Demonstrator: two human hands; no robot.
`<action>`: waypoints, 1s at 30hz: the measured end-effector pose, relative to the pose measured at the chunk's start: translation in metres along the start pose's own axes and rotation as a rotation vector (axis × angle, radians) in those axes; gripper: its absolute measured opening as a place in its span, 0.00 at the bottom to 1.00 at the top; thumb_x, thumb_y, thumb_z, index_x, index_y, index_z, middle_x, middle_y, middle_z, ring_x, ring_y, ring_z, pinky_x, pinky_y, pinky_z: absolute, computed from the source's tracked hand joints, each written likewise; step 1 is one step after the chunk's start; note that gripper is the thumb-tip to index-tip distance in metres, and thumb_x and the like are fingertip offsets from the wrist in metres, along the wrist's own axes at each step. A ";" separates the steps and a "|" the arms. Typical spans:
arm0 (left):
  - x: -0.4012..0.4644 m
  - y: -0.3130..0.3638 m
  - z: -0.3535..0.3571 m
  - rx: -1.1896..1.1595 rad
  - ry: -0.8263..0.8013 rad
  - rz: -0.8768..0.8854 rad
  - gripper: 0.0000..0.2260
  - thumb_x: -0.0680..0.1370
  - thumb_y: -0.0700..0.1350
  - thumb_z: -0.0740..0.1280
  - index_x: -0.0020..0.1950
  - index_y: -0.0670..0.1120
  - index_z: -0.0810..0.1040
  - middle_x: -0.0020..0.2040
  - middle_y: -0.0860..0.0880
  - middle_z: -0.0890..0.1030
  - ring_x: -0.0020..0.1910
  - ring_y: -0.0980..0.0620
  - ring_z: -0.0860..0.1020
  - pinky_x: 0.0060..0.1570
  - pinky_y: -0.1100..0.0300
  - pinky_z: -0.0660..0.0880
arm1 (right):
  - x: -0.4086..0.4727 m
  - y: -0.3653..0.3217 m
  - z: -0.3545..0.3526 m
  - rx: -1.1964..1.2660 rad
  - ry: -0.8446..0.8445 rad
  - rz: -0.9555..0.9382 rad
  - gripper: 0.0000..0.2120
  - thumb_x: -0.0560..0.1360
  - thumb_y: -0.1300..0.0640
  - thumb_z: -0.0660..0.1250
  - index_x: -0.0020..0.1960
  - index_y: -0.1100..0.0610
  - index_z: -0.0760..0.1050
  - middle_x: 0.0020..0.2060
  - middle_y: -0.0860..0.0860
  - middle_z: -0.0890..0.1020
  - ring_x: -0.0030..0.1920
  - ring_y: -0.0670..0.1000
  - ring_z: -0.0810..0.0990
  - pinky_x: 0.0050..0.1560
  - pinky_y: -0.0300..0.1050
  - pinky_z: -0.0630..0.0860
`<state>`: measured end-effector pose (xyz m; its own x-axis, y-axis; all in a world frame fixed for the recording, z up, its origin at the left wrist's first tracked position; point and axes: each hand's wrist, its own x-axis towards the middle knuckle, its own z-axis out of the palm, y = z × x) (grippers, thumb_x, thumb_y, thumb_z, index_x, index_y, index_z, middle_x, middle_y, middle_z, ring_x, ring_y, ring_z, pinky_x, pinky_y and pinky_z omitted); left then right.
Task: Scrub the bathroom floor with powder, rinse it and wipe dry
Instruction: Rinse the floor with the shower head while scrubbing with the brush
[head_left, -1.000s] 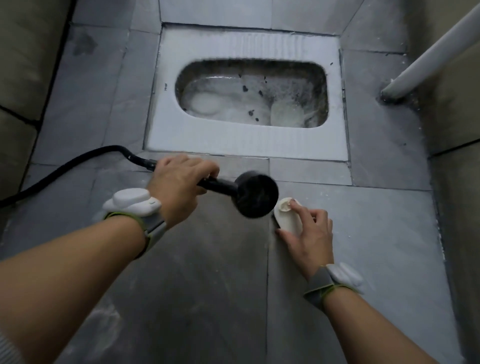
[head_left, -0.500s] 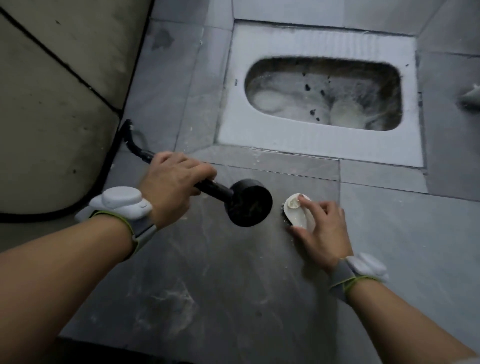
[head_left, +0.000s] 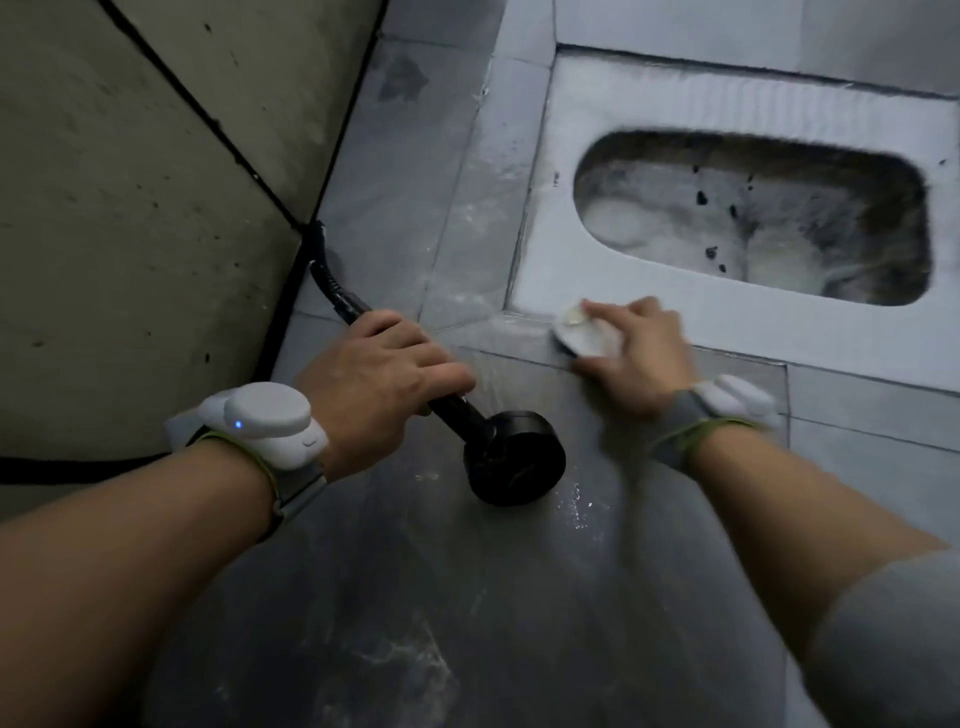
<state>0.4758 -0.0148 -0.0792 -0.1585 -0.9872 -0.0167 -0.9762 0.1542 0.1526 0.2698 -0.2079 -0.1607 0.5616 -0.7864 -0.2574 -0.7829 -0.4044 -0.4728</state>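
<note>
My left hand (head_left: 376, 376) is curled tight round the handle of the black round-headed hand shower (head_left: 511, 457), its head hanging just above the wet grey stone-tile floor (head_left: 415, 597). My right hand (head_left: 636, 353) presses a small white oval scrubbing brush (head_left: 584, 332) onto the tile, fingers bent over its back, right against the near edge of the white squat toilet pan (head_left: 675, 322). The beige tiled wall (head_left: 130, 208) closes in on the left; open floor lies toward me. The brush's bristles are hidden, my right hand is blurred, and the black hose (head_left: 327, 280) runs off behind my wrist.
</note>
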 end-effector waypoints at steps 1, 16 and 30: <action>-0.001 -0.001 0.000 -0.003 0.016 -0.005 0.19 0.68 0.38 0.74 0.55 0.55 0.76 0.50 0.56 0.81 0.50 0.49 0.75 0.56 0.54 0.63 | 0.000 0.011 -0.008 0.010 0.048 0.105 0.30 0.67 0.47 0.76 0.68 0.42 0.73 0.59 0.56 0.72 0.61 0.62 0.68 0.64 0.53 0.67; 0.018 0.051 0.003 -0.117 0.021 -0.124 0.20 0.68 0.39 0.74 0.54 0.55 0.73 0.48 0.58 0.80 0.50 0.51 0.75 0.57 0.56 0.61 | -0.101 0.096 -0.039 0.045 0.144 0.249 0.32 0.66 0.51 0.78 0.68 0.47 0.74 0.54 0.60 0.72 0.56 0.62 0.69 0.64 0.50 0.65; 0.071 0.055 -0.020 -0.044 -0.037 -0.403 0.14 0.72 0.41 0.71 0.54 0.54 0.75 0.50 0.52 0.80 0.51 0.45 0.73 0.51 0.53 0.59 | -0.160 0.109 -0.022 0.117 0.206 0.332 0.31 0.66 0.50 0.77 0.68 0.43 0.73 0.55 0.54 0.71 0.56 0.57 0.68 0.62 0.49 0.67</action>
<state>0.4137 -0.0767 -0.0524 0.2290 -0.9661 -0.1194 -0.9543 -0.2470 0.1682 0.0884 -0.1366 -0.1525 0.2086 -0.9471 -0.2439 -0.8703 -0.0659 -0.4881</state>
